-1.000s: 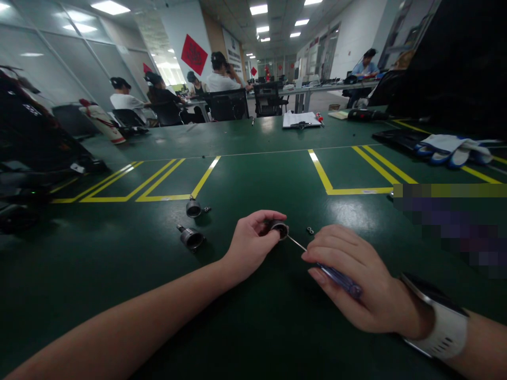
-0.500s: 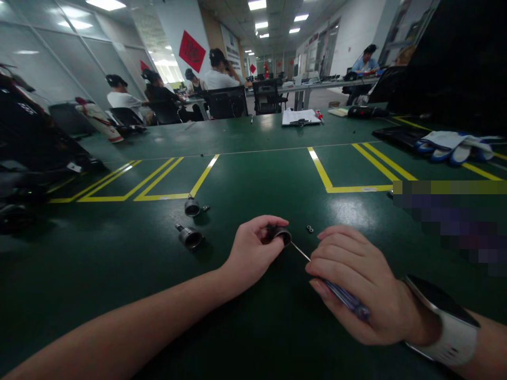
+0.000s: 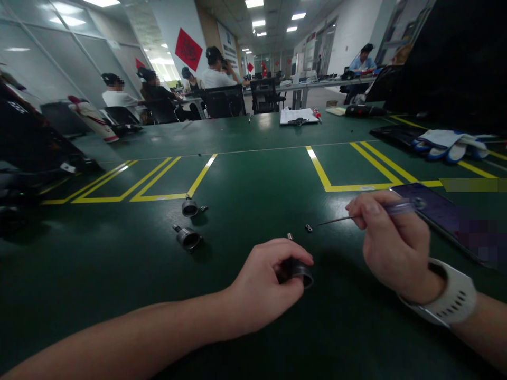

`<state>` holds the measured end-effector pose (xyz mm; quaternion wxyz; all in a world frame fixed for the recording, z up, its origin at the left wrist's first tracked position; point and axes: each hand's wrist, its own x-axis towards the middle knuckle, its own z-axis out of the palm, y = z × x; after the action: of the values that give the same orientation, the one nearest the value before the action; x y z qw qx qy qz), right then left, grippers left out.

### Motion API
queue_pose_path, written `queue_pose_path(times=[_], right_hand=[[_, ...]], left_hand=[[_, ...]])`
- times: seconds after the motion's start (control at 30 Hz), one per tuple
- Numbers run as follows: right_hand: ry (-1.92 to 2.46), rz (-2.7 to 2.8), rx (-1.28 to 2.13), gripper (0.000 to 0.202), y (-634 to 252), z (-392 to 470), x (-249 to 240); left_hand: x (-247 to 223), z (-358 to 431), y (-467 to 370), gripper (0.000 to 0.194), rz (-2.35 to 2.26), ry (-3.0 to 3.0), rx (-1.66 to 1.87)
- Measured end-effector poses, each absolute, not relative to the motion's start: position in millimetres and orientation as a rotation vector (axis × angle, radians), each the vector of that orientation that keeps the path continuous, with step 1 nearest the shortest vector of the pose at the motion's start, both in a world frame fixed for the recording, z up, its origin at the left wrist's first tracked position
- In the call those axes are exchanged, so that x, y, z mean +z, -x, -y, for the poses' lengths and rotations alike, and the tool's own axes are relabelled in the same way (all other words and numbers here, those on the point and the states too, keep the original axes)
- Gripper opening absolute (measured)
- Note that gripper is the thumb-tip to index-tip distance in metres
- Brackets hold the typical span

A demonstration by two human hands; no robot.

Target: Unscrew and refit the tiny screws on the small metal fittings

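Note:
My left hand grips a dark metal cup-shaped part, its round opening facing right; the fingers cover much of it. In my right hand is a screwdriver with a clear purplish handle and a thin shaft. Its tip points left, a little to the right of a small figure-eight metal piece on the green table. Two similar metal cup-shaped parts lie farther left, one nearer and one behind it. Beside the rear one rests another small metal piece.
A phone lies flat by my right hand. White-and-blue gloves sit at the right, and a clipboard with paper at the back. Yellow tape marks areas on the table. Several people sit at desks beyond.
The screwdriver has come away from the cup-shaped part as my right hand moved right and up, turning the tool. My left hand has brought the part nearer and slightly right.

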<state>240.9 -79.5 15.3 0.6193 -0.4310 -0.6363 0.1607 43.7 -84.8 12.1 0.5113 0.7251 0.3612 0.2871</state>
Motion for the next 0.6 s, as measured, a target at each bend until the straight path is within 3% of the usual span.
queue_pose_path(times=[0.6], right_hand=[[1.246, 1.647, 0.277, 0.021, -238, 70, 15]], left_hand=[[31, 115, -51, 0.03, -0.751, -1.526, 0.551]])
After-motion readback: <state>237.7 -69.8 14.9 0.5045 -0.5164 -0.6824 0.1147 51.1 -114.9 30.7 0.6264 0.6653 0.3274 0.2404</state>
